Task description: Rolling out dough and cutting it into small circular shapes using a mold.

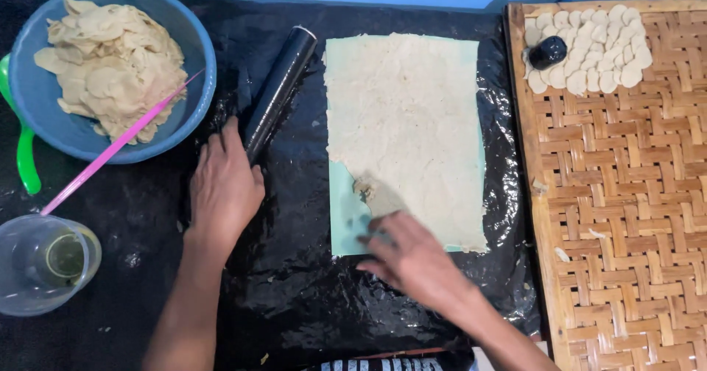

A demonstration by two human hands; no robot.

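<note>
Blurred right hand (412, 257) hides the dough sheet's (405, 128) corner, grip unclear; left hand (223, 187) lies flat, fingers together.

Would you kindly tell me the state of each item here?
Dough sheet: rolled flat on a green mat, near corner peeled.
Black roller: lying idle.
Left hand: flat, beside the roller's end.
Right hand: on the sheet's near corner.
Blue bowl: full of dough scraps.
Woven tray: discs at far end.

Black plastic sheet (294, 297) – glossy, wrinkled; dough sheet (405, 128) – matt, rough; woven bamboo tray (626, 216) – dull; blue bowl (191, 40) – smooth plastic; roller (278, 91) – shiny blk.
</note>
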